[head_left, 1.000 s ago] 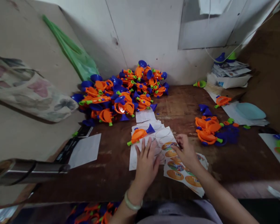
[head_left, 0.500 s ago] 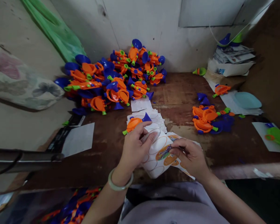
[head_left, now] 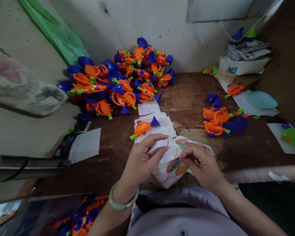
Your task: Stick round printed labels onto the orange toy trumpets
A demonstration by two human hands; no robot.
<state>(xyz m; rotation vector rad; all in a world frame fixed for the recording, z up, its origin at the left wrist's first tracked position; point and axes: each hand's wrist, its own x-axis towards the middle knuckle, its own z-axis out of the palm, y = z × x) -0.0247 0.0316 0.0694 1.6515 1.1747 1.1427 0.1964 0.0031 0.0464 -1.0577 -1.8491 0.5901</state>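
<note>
My left hand (head_left: 144,158) holds a white sticker sheet (head_left: 161,170) with outlined ovals, many of them bare. Its thumb and forefinger lie over the face, apart at the tips; the other fingers are hidden behind. At the sheet's right side my right hand (head_left: 203,164) pinches beside an orange oval sticker (head_left: 174,166); whether it grips the sticker or the backing I cannot tell. Just beyond the left hand, an orange toy trumpet (head_left: 142,128) with a blue bell lies on a stack of sheets (head_left: 170,126). Another printed sticker sheet (head_left: 183,141) lies partly under my right hand.
A large heap of toy trumpets (head_left: 123,88) rests against the wall. More orange toy parts (head_left: 215,121) lie at right, near a pale blue dish (head_left: 263,100). A metal cylinder (head_left: 27,167) juts in at left. The brown table (head_left: 184,95) ends close to my body.
My left forefinger has straightened and spread from the thumb. My right hand has shifted slightly, and the held sheet has tilted, with its right corner bent more. The view has shifted a little.
</note>
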